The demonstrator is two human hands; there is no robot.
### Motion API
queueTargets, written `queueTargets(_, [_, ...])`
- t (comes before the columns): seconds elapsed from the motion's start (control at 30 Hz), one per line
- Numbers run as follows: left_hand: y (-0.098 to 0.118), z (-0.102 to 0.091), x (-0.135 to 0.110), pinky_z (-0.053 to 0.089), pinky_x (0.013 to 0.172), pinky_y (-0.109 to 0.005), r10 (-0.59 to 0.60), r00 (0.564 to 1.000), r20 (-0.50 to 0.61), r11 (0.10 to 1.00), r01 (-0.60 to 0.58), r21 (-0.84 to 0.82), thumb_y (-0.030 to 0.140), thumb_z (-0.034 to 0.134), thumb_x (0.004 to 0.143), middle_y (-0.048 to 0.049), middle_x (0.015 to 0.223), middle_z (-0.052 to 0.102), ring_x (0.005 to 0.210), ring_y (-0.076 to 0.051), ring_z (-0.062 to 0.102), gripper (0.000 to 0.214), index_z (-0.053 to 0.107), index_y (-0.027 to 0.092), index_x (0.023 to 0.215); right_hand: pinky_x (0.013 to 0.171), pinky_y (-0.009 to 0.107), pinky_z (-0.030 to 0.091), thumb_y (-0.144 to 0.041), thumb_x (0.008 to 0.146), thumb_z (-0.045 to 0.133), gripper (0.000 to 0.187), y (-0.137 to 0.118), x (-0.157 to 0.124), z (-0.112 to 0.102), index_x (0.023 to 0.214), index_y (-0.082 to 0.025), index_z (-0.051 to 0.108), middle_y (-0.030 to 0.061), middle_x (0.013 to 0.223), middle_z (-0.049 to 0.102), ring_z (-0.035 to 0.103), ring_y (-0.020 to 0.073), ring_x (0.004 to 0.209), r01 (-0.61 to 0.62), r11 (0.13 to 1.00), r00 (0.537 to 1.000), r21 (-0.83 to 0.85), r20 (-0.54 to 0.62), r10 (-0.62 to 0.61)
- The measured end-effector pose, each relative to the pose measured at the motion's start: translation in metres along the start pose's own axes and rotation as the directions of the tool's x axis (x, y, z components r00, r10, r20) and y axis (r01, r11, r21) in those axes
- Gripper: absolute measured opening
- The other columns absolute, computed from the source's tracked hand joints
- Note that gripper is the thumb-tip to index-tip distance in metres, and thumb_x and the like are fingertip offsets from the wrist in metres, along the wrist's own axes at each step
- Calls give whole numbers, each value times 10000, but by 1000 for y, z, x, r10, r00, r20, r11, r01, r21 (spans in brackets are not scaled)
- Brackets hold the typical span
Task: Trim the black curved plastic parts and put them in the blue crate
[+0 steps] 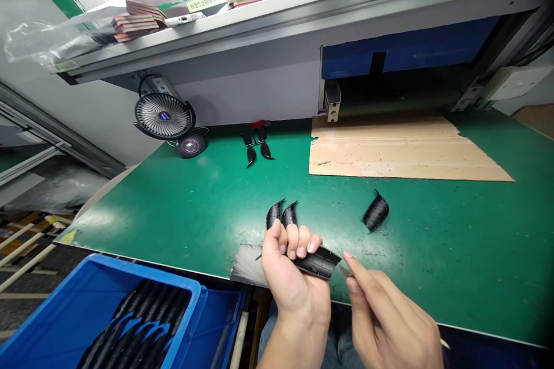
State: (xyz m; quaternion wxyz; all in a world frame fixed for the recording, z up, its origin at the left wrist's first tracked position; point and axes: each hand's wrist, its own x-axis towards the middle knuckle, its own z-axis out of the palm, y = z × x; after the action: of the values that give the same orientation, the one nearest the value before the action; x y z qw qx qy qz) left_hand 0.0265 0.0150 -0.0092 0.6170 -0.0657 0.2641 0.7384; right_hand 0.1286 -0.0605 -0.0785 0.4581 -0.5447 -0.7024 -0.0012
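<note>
My left hand (292, 277) is closed round a black ribbed curved plastic part (318, 263) at the near edge of the green table (194, 202). Its end sticks out to the right of my fingers. My right hand (385, 314) is pinched on a small thin blade-like tool (344, 270) whose tip touches that end of the part. Two more black curved parts (282, 214) stand just behind my left hand. Another black ribbed part (375, 213) lies on the table to the right.
A blue crate (64, 317) with several black curved parts sits at lower left. A small fan (163, 116) and black cutters (257, 144) stand at the back. A cardboard sheet (402, 147) lies at back right. A shelf (277, 17) carries stacked pads.
</note>
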Motion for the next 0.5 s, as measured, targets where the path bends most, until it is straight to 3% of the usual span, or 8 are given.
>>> queueTargets(0.1, [-4, 1, -1, 301, 427, -195, -8, 1000, 9, 1000, 8, 6, 190, 537, 820, 78, 529, 134, 432, -64, 219, 389, 244, 187, 563, 589, 256, 483, -116, 856, 578, 518, 0, 0, -2, 1345, -239, 462, 38, 819, 628, 598, 157, 629, -98, 973, 994, 208, 72, 85])
queueTargets(0.2, [-11, 0, 1, 311, 449, -185, -49, 998, 38, 997, 46, 61, 221, 553, 822, 85, 526, 155, 429, -58, 237, 394, 235, 189, 592, 492, 218, 476, -238, 888, 570, 402, 1, -1, -6, 1288, -250, 534, 2, 701, 597, 569, 133, 525, -229, 892, 966, 389, 207, 157])
queueTargets(0.27, [-21, -2, 11, 343, 482, -184, -81, 993, 85, 972, 60, 228, 291, 567, 823, 90, 531, 216, 444, -58, 287, 369, 271, 192, 626, 469, 191, 476, -334, 900, 559, 243, 6, -4, -11, 1110, -253, 650, 8, 730, 632, 602, 132, 554, -367, 821, 925, 438, 266, 272])
queueTargets(0.3, [-28, -3, 20, 369, 506, -192, -94, 986, 136, 916, 32, 400, 344, 554, 831, 89, 540, 267, 458, -64, 329, 338, 303, 196, 659, 492, 184, 491, -372, 901, 553, 208, 11, -6, -14, 1016, -251, 678, 18, 785, 660, 635, 143, 616, -430, 798, 900, 421, 269, 343])
queueTargets(0.33, [-36, -4, 32, 401, 535, -211, -112, 974, 198, 809, -26, 588, 397, 525, 842, 82, 558, 329, 481, -78, 381, 306, 338, 199, 701, 539, 182, 512, -405, 899, 551, 210, 19, -9, -18, 952, -252, 685, 27, 854, 682, 662, 162, 703, -476, 798, 877, 370, 261, 402])
queueTargets(0.37, [-44, -5, 45, 432, 566, -242, -143, 954, 265, 633, -117, 765, 436, 489, 852, 68, 582, 391, 509, -98, 432, 283, 366, 204, 747, 602, 191, 530, -429, 893, 552, 221, 29, -13, -23, 932, -256, 684, 31, 918, 692, 672, 184, 796, -500, 818, 863, 285, 240, 444])
queueTargets(0.4, [-54, -6, 59, 460, 602, -280, -184, 920, 346, 378, -259, 889, 467, 401, 879, 46, 607, 446, 539, -122, 476, 277, 381, 207, 785, 650, 207, 538, -449, 885, 556, 236, 42, -16, -28, 960, -262, 679, 32, 971, 693, 670, 204, 861, -500, 848, 861, 178, 209, 464])
queueTargets(0.5, [-81, -8, 96, 454, 830, -411, -197, 872, 449, 121, -433, 893, 398, 508, 827, -31, 713, 537, 775, -203, 546, 236, 464, 192, 719, 573, 259, 530, -485, 872, 548, 340, 88, -30, -43, 1121, -271, 637, 54, 1063, 668, 668, 242, 845, -418, 900, 897, -122, 106, 430])
